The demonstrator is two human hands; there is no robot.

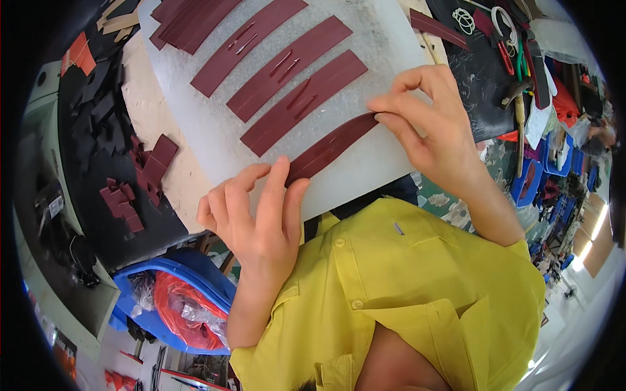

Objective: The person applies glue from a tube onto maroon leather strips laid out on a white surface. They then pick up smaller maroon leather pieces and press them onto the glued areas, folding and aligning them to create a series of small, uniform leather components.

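A dark red leather-like strip (331, 146) stretches between my two hands over the near edge of a whitish translucent board (365, 166). My left hand (257, 212) pinches its left end between thumb and finger. At the other end, my right hand (424, 120) grips the tip between thumb and forefinger. The strip bows upward and is tilted. Just beyond it lie similar flat strips, among them a near one (303, 104), a middle one (290, 68) and a farther one (248, 45), each with slit-like marks in its middle.
Overlapping dark red strips (195, 23) lie at the board's far left. Dark red scraps (156, 159) and black pieces (101, 117) cover the left side. A blue bin (189, 260) holding red and clear plastic stands below. At right are a hammer (518, 98) and another strip (438, 29).
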